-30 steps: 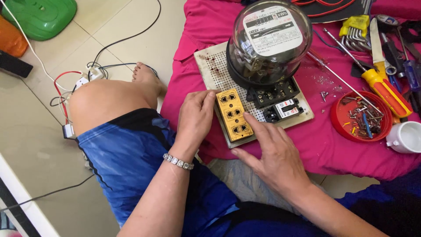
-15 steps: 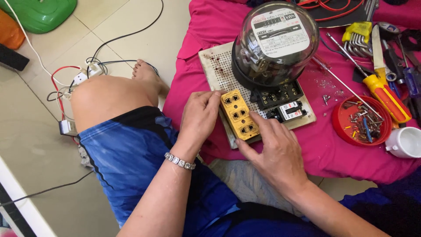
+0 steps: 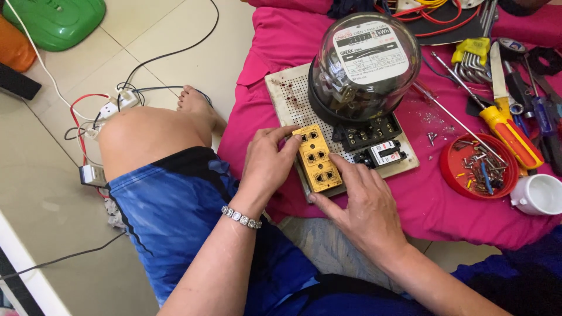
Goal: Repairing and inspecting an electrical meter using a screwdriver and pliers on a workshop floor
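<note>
A yellow socket block (image 3: 317, 158) with several outlet holes lies on the front left part of a perforated white board (image 3: 290, 93). My left hand (image 3: 266, 165) grips its left side, fingers curled over the top corner. My right hand (image 3: 357, 202) holds its right and lower edges, index finger along the side. Behind it on the board stand a glass-domed electric meter (image 3: 363, 64), a black terminal block (image 3: 372, 131) and a small black circuit breaker (image 3: 383, 155).
The board rests on a pink cloth (image 3: 275, 35). To the right are a red lid of screws (image 3: 477, 167), a white cup (image 3: 541, 195), a yellow-handled screwdriver (image 3: 509, 126), hex keys (image 3: 471, 58). My bare knee (image 3: 146, 137), cables and a white plug strip (image 3: 114, 105) are at left.
My right hand has moved up from the board's front edge onto the socket block. My left hand has stayed on the block's left side. The view has shifted slightly.
</note>
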